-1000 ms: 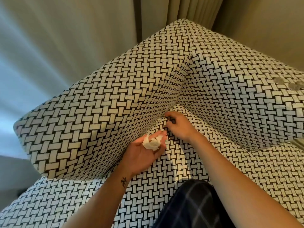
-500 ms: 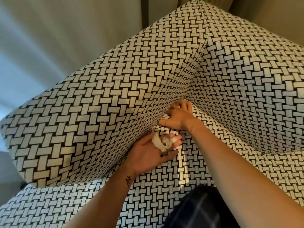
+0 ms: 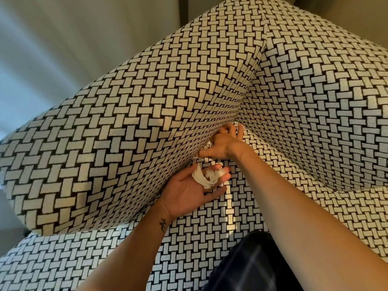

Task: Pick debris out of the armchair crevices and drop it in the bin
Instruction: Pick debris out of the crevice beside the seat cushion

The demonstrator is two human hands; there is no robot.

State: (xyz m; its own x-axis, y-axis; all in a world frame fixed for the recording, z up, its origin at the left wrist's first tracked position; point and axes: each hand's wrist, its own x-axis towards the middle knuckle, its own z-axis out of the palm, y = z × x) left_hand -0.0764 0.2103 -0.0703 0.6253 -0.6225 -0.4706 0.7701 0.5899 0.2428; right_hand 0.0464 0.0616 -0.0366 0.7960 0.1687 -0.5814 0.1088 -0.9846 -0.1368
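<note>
Black-and-white basket-weave fabric is covering the armchair [image 3: 159, 97] throughout: armrest [image 3: 94, 154], back [image 3: 315, 101] and seat [image 3: 199, 227]. Left hand [image 3: 184, 192]: lying palm up, fingers relaxed and loosely spread, carrying crumpled white paper debris [image 3: 206, 178] on its fingers, just above the seat beside the armrest. Right hand [image 3: 222, 144]: reaching into the crevice [image 3: 235, 119] where armrest, back and seat are meeting, fingers curled, thumb sticking out; whether it is gripping anything cannot be told. Dark checked cloth [image 3: 247, 267] is showing at the bottom edge. Pale curtain [image 3: 63, 49] is hanging behind.
</note>
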